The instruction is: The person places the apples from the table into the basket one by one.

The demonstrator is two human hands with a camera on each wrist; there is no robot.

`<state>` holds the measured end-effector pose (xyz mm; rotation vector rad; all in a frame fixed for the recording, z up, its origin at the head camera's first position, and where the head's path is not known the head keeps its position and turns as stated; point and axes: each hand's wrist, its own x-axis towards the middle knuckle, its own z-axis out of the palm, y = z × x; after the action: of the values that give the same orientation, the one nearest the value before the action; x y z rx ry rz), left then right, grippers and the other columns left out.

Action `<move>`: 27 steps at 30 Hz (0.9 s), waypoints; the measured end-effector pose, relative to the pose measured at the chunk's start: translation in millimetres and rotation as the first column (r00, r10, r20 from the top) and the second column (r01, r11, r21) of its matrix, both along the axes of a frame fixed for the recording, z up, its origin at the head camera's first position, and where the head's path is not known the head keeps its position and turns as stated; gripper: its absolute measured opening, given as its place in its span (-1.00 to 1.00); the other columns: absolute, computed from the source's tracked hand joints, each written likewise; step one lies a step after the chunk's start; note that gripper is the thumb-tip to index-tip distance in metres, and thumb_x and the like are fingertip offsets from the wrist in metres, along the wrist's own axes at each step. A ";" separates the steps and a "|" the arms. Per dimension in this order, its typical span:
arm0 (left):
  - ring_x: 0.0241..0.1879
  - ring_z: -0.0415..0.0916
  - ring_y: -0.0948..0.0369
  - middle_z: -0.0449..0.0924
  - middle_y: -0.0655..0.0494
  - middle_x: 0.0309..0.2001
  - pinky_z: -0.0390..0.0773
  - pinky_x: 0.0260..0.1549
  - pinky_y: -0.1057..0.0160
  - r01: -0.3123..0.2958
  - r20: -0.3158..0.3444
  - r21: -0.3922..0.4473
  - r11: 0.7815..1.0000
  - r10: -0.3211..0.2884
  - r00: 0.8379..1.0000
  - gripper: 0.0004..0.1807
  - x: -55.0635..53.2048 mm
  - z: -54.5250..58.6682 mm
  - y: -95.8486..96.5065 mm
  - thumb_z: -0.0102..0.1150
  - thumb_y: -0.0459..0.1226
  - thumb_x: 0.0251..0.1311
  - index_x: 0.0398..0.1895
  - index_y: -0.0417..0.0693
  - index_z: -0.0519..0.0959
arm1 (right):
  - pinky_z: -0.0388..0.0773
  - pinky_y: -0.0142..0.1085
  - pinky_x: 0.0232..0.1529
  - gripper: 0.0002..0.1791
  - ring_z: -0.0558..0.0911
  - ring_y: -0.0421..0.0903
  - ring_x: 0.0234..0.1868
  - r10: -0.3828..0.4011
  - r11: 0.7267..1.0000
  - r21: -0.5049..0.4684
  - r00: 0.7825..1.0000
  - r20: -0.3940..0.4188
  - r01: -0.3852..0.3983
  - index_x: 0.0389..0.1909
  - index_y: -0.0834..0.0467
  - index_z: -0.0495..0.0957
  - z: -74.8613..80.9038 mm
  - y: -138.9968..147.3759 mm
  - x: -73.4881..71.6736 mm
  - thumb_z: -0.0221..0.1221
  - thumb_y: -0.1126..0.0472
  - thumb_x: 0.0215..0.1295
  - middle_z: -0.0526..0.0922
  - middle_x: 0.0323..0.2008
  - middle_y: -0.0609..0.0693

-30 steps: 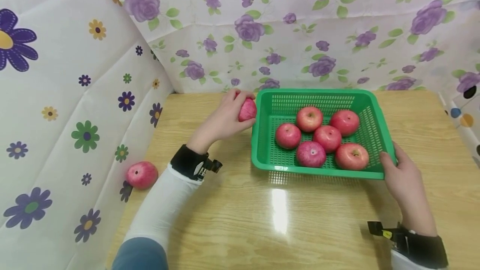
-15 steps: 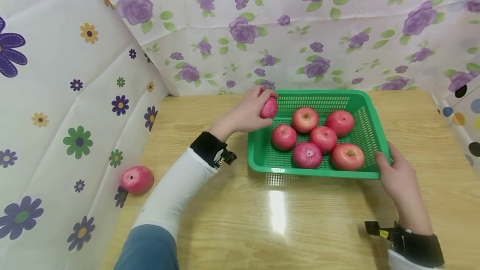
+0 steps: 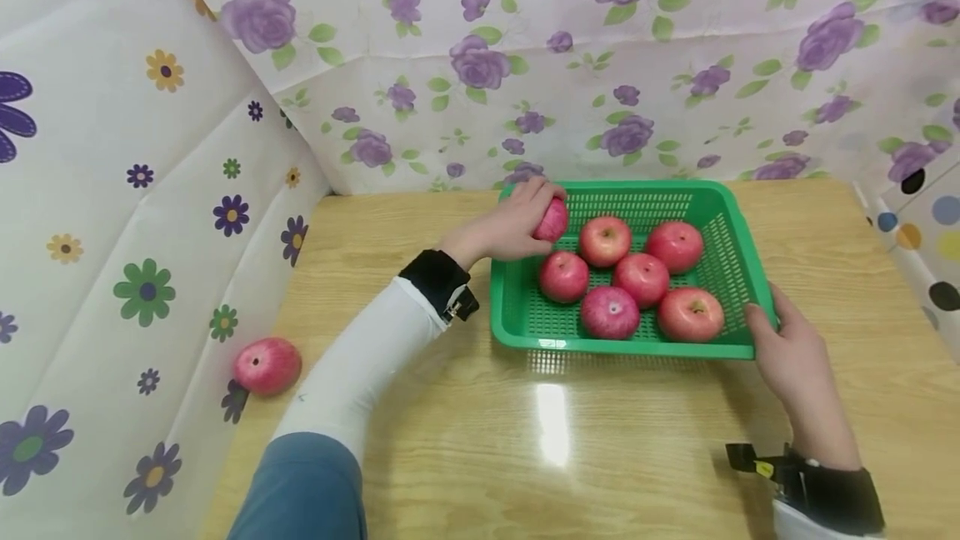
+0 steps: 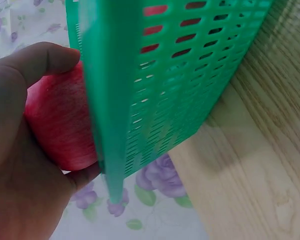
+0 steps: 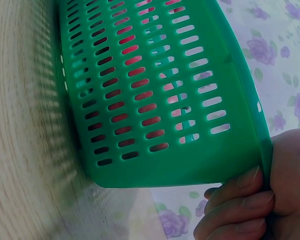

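My left hand (image 3: 521, 222) grips a red apple (image 3: 552, 221) over the far left corner of a green plastic basket (image 3: 622, 349). In the left wrist view, thumb and fingers curl round that apple (image 4: 65, 120) beside the basket's rim. Several red apples lie on the basket's floor, among them a darker one (image 3: 610, 312) near the front side. My right hand (image 3: 797, 354) holds the basket's right rim near its front corner, thumb on top. In the right wrist view its fingers (image 5: 235, 210) curl under the rim. The underside of the held apple is hidden.
One more apple (image 3: 267, 366) lies on the wooden table (image 3: 465, 457) at the left, against the flowered cloth wall (image 3: 97, 190). Another flowered cloth (image 3: 420, 65) hangs behind the basket. A dotted cloth (image 3: 911, 232) borders the right side.
My left hand has carried the apple rightward, from outside the basket's left rim to over its inside. My right hand keeps its hold on the rim. The view has shifted slightly.
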<state>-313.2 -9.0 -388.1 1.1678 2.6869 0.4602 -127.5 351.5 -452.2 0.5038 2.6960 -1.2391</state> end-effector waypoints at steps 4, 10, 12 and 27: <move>0.27 0.09 0.08 0.05 -0.04 0.37 0.37 0.17 0.13 0.008 0.016 0.021 1.000 -0.009 1.000 -0.22 -4.6 -5.9 0.9 0.31 -0.14 0.11 0.40 0.02 0.21 | 0.23 0.47 0.08 -0.22 0.17 0.44 0.31 0.001 1.000 0.004 1.000 0.006 -0.001 0.58 -0.05 -0.28 -1.1 0.1 0.1 -0.36 -0.31 0.52 0.05 0.45 0.42; 0.27 0.12 0.10 0.15 -0.01 0.34 0.35 0.20 0.12 0.031 -0.033 0.064 0.997 -0.029 0.999 -0.24 -12.9 -13.7 1.6 0.38 -0.18 0.08 0.39 0.07 0.31 | 0.23 0.48 0.08 -0.22 0.15 0.44 0.32 -0.002 1.000 0.003 1.000 0.004 0.002 0.58 -0.06 -0.28 -1.8 0.7 -0.5 -0.35 -0.31 0.52 0.03 0.46 0.41; 0.28 0.11 0.09 0.17 0.00 0.33 0.32 0.22 0.09 0.031 -0.055 0.065 0.997 -0.027 0.998 -0.24 -15.2 -15.2 2.2 0.39 -0.18 0.07 0.38 0.07 0.32 | 0.22 0.48 0.07 -0.23 0.15 0.44 0.32 -0.001 1.000 0.002 1.000 0.001 0.001 0.58 -0.06 -0.28 -1.5 0.9 -0.7 -0.35 -0.31 0.52 0.03 0.46 0.41; 0.24 0.14 0.12 0.15 0.01 0.31 0.29 0.23 0.12 0.078 -0.139 0.003 0.997 -0.077 0.987 -0.17 -14.8 -21.4 4.2 0.43 -0.20 0.02 0.42 0.14 0.32 | 0.19 0.48 0.10 -0.23 0.10 0.42 0.35 0.009 1.000 0.011 0.999 -0.037 -0.009 0.58 -0.01 -0.25 -0.8 -1.2 0.2 -0.33 -0.27 0.53 0.02 0.45 0.43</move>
<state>-328.0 -4.8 -409.5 1.3483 2.7445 0.3923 -127.2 350.4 -453.0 0.4737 2.7345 -1.2442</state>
